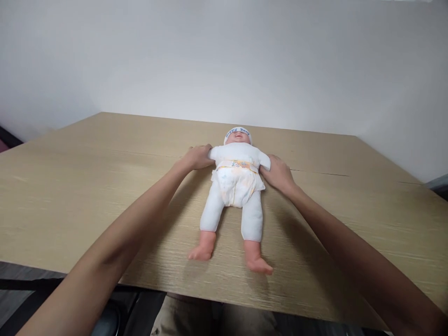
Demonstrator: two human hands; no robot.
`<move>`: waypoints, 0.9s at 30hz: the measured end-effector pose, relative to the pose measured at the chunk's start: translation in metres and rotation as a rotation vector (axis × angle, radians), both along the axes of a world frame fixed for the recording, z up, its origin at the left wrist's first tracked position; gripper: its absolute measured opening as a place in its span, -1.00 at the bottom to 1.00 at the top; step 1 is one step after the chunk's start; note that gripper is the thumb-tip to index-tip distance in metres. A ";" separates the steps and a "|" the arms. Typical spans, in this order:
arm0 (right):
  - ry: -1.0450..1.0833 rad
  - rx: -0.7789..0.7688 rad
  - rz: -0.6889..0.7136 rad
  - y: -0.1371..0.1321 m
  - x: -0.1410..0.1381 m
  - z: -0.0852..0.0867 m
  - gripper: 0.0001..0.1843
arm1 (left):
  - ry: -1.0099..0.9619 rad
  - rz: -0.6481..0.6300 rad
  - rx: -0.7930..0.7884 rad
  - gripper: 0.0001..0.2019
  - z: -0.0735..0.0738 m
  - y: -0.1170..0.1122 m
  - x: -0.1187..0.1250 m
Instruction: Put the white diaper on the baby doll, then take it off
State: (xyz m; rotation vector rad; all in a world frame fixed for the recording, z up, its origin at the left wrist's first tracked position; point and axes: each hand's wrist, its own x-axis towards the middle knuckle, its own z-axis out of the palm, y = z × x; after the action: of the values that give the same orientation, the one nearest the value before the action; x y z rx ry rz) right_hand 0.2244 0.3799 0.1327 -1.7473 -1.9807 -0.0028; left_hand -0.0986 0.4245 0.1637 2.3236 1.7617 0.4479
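Observation:
A baby doll [236,151] lies on its back on the wooden table, its head away from me and its pink feet toward me. Its body is white cloth, and a white cap with blue lettering [238,132] covers the head. Around its waist sits a white diaper [235,186] with a patterned orange-and-white front band. My left hand [199,157] is closed around the end of the doll's arm on the left. On the other side, my right hand [278,171] grips the doll's other arm. Both of the doll's hands are hidden in my grasp.
The light wood table [87,196] has a thin seam running across it. A pale wall [224,60] rises behind its far edge. Below the near edge, my legs in beige trousers [185,315] and a dark chair part show.

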 end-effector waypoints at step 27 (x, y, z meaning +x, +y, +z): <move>-0.059 -0.371 0.552 -0.390 -0.044 0.000 -0.58 | -0.397 0.038 -0.377 -0.26 -0.150 -0.589 -0.072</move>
State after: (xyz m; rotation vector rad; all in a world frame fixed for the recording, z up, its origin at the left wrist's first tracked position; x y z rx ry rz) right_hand 0.1803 -0.0099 0.1328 -1.3447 -2.5693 0.5329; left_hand -0.1710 -0.1640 0.0142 1.8015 1.5438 0.4926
